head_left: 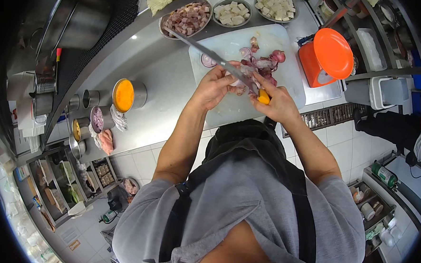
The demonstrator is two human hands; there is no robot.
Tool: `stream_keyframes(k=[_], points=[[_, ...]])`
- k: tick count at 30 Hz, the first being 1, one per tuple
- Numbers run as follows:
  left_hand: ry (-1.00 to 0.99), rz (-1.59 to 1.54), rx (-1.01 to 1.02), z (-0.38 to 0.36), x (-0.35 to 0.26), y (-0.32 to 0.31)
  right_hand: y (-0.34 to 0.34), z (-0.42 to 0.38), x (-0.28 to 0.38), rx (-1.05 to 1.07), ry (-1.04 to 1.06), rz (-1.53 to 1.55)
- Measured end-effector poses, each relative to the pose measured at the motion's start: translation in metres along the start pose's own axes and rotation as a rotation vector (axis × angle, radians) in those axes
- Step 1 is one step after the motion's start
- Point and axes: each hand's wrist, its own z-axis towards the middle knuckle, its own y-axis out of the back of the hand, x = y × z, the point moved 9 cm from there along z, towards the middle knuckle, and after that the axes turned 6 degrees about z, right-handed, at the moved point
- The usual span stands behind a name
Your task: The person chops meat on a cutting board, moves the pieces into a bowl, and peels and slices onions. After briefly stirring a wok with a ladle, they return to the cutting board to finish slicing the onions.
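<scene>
My right hand [277, 102] is closed round the yellow handle of a long knife [210, 54], whose blade points up and left over the white cutting board [211, 110]. In my left hand [214, 88], fingers pinched, is a piece of red onion [238, 80], partly hidden behind the blade. Red onion pieces and peels [264, 64] lie on the board just above my hands, with a whole-looking red onion [278, 56] at their right. Sliced onion rings [208, 60] lie near the board's left edge.
Behind the board stand a bowl of diced meat [188, 20] and two bowls of white cubes [232, 13]. An orange scale [314, 68] is at the right. Metal containers, one holding something orange [124, 95], stand left. Another person's dark-clothed leg [382, 122] shows far right.
</scene>
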Motion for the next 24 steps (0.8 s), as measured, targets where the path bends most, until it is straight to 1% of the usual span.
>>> stream_keyframes(k=[4, 6, 7, 9, 10, 12, 13, 15, 16, 18, 19, 21, 22, 23, 24], points=[[-0.048, 0.011, 0.043, 0.001, 0.004, 0.007, -0.003, -0.001, 0.004, 0.022, 0.006, -0.023], [0.044, -0.034, 0.055, 0.002, 0.011, 0.008, -0.009, 0.001, 0.009, 0.070, 0.082, -0.116], [0.046, -0.035, 0.052, -0.001, 0.011, 0.005, -0.010, 0.002, 0.008, 0.073, 0.080, -0.114], [0.138, -0.012, -0.007, -0.008, 0.016, 0.002, -0.012, 0.005, 0.007, 0.063, 0.102, -0.114], [0.136, -0.008, -0.010, -0.008, 0.016, 0.005, -0.015, 0.006, 0.001, 0.063, 0.106, -0.111], [0.173, 0.092, -0.014, -0.006, 0.017, 0.010, -0.011, 0.006, -0.001, -0.030, 0.168, 0.046], [0.172, 0.091, -0.014, -0.006, 0.014, 0.012, -0.008, 0.007, 0.000, -0.028, 0.168, 0.045], [0.151, 0.200, 0.128, -0.009, 0.003, 0.004, -0.016, 0.006, -0.028, 0.134, -0.267, 0.398], [0.149, 0.200, 0.126, -0.008, 0.000, 0.004, -0.010, 0.009, -0.024, 0.135, -0.265, 0.397], [0.114, 0.321, 0.109, -0.006, -0.007, 0.006, -0.009, 0.009, -0.027, 0.211, -0.401, 0.459], [0.113, 0.321, 0.110, -0.004, -0.006, 0.008, -0.009, 0.010, -0.023, 0.210, -0.400, 0.458], [0.098, 0.367, 0.003, -0.001, -0.004, 0.022, 0.006, 0.011, -0.017, 0.028, -0.364, 0.374], [0.096, 0.366, 0.002, 0.000, -0.004, 0.022, 0.002, 0.008, -0.025, 0.029, -0.364, 0.372], [0.083, 0.427, 0.004, 0.000, -0.006, 0.021, 0.001, 0.007, -0.026, -0.007, -0.182, 0.178], [0.070, 0.488, 0.007, -0.001, -0.009, 0.018, 0.002, 0.007, -0.010, -0.043, -0.001, -0.014]])
